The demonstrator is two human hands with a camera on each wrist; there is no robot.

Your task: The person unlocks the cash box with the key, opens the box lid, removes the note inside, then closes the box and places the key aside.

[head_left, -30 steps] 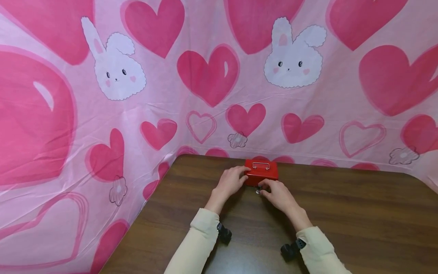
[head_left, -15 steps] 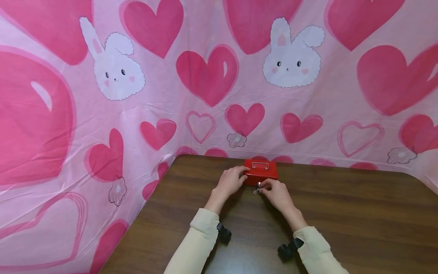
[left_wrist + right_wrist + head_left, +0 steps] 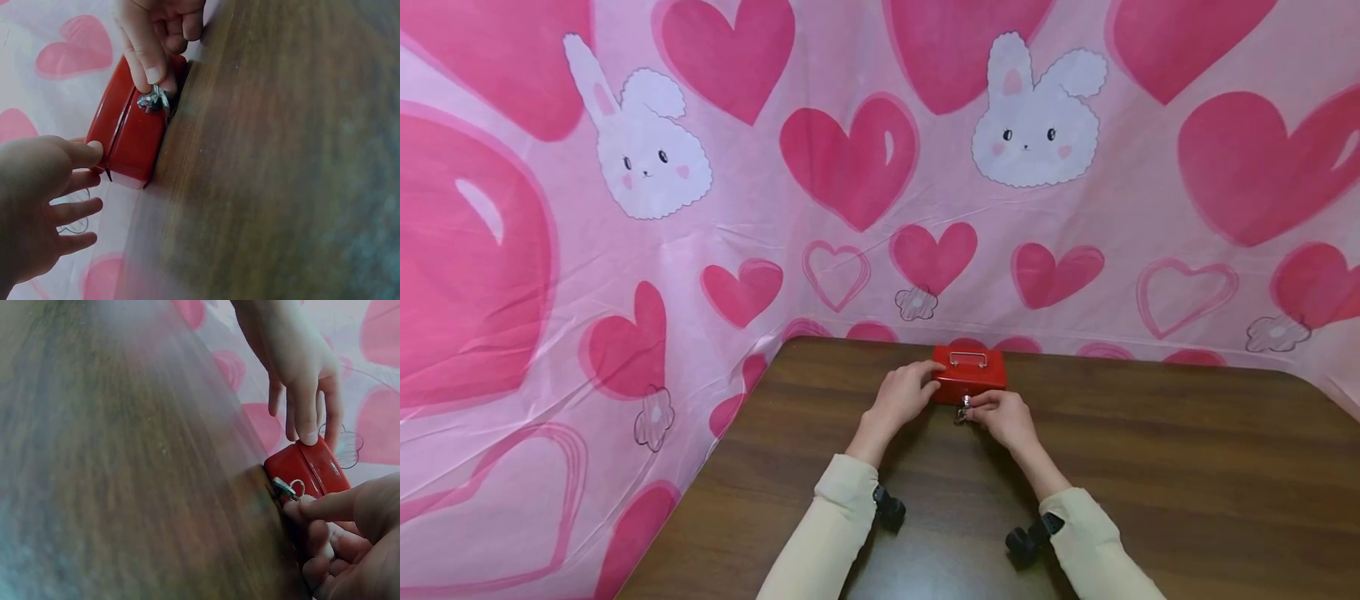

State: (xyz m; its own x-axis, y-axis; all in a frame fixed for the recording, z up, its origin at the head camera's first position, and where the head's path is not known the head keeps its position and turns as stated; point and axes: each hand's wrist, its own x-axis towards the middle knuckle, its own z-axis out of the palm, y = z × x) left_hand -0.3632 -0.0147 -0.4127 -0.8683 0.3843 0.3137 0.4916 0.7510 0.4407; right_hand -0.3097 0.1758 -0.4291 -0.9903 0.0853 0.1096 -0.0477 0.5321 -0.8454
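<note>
Steadying the red box [image 3: 970, 379] with one side and working the keys [image 3: 152, 100] with the other looks, from my remote seat, like the step in hand. Through the head view I have the box at the far edge of the worktop [image 3: 1150, 467], nearer its far left corner than its far right. Its long axis runs roughly along that far edge, with the wire handle [image 3: 968, 354] lying the same way on the lid; the front faces the near edge. My left hand [image 3: 901, 393] touches the lid's left end with thumb and forefinger, the other fingers straight and spread. My right hand [image 3: 1006, 419] pinches the metal bunch between thumb and forefinger at the front face; whether a key sits in the lock I cannot tell. To do this well, I would line the key up square to the front, press gently, and turn from the wrist without forcing, while the left side braces the box against skidding or twisting and the loose metal hangs clear of the fingertips.
</note>
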